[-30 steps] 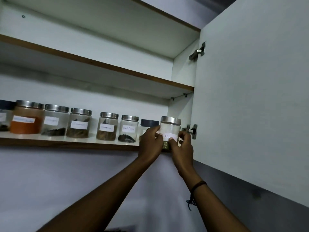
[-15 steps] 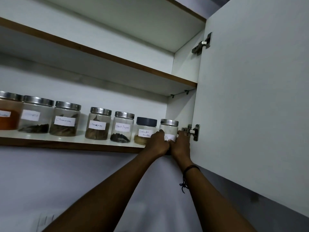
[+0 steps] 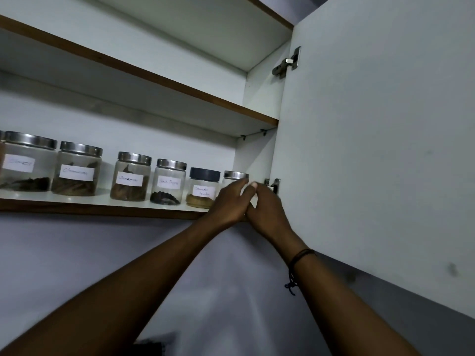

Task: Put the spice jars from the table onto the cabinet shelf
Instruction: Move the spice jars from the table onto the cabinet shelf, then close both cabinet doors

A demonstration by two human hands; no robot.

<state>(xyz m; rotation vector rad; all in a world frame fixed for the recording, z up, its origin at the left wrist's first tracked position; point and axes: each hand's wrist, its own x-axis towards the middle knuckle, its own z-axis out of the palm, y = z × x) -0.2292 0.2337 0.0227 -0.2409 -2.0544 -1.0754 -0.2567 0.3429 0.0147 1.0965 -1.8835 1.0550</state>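
The last spice jar (image 3: 235,175) stood at the right end of the cabinet shelf (image 3: 102,209), just beside the dark-lidded jar (image 3: 204,187) and close to the lower hinge (image 3: 273,185); only its steel lid showed above my knuckles. My worry was plain: a careless nudge could have knocked it into its neighbour or jammed it against the hinge, and pulling away clumsily might have dragged it off the front edge. My left hand (image 3: 231,201) reached up with fingers stretched against the jar's front. My right hand (image 3: 266,209) pressed in beside it, touching the left, thumb raised. Whether either grip actually closed round the glass, I could not tell.
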